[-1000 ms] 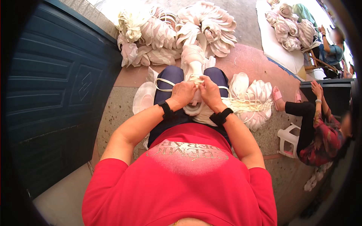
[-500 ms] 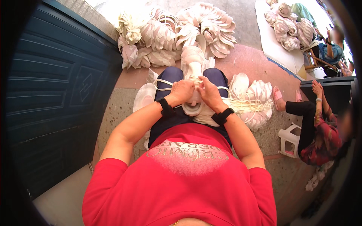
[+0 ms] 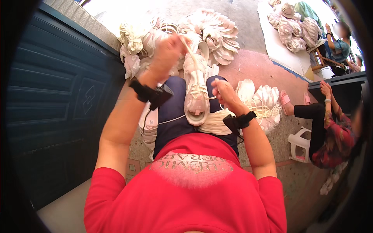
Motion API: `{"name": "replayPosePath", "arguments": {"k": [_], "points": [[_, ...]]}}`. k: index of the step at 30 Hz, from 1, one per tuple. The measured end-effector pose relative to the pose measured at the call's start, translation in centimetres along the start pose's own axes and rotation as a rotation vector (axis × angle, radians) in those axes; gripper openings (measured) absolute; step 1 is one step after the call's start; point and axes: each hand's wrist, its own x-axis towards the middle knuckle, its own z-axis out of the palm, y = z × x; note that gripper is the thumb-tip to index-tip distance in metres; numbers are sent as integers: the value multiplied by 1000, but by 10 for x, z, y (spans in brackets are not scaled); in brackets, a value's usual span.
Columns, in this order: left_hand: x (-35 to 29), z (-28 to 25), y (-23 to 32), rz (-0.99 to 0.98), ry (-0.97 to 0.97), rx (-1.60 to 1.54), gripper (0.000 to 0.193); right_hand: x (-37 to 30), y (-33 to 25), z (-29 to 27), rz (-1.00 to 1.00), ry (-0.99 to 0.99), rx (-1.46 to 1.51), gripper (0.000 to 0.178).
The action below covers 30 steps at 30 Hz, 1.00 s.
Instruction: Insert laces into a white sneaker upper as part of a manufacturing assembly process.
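A pale pink and white sneaker (image 3: 195,103) rests lengthwise between my thighs, its laced front partly threaded with cream lace. My left hand (image 3: 169,54) is raised above the far end of the shoe, blurred by motion. Its fingers are closed on a cream shoelace (image 3: 189,49) that runs taut down to the shoe. To the right of the shoe is my right hand (image 3: 226,94), fingers curled together. Another lace length reaches from the eyelets toward it; whether the fingers grip that lace is hard to see.
Bundled shoe uppers (image 3: 217,35) are heaped beyond my knees, and more tied uppers (image 3: 264,103) lie at my right. A dark blue door (image 3: 58,105) stands close on the left. At right, a person sits near a white plastic stool (image 3: 300,144).
My hands were together over the shoe's lacing. Now the left has swung up and away, drawing lace out, while the right has moved slightly right, apart from the shoe.
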Motion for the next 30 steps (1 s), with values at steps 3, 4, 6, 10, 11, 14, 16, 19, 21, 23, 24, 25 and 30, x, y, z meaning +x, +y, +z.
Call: {"name": "replayPosePath", "arguments": {"k": [3,4,6,10,11,14,16,19,21,23,24,25,30], "points": [[10,-47,34,70,97,7,17,7,39,-11,-244,53,-447,26],[9,-54,32,44,84,68,17,8,48,-10,-418,58,-548,26],[3,-67,20,-32,128,2,16,1,45,3,-329,51,-518,23],[0,-90,1,-150,248,-210,13,4,45,13,-559,133,-836,18],[1,-92,-1,-162,234,-229,13,6,44,14,-569,126,-794,18],[4,-91,-4,-146,215,-246,13,11,39,20,-587,116,-832,16],[7,-90,-4,-142,211,-245,13,11,36,25,-594,113,-911,15],[10,-90,-4,-133,193,-230,13,12,32,32,-582,103,-1017,14],[10,-84,0,-134,174,-217,13,14,33,35,-655,104,-959,13],[8,-72,3,-180,226,19,16,19,41,38,-641,123,-954,13],[5,-72,-13,-177,231,18,16,20,43,40,-633,130,-950,12],[0,-72,-44,140,260,492,19,20,44,40,-627,96,-991,11],[-74,6,-83,298,-160,1071,20,20,45,37,-683,141,-892,16]]}}
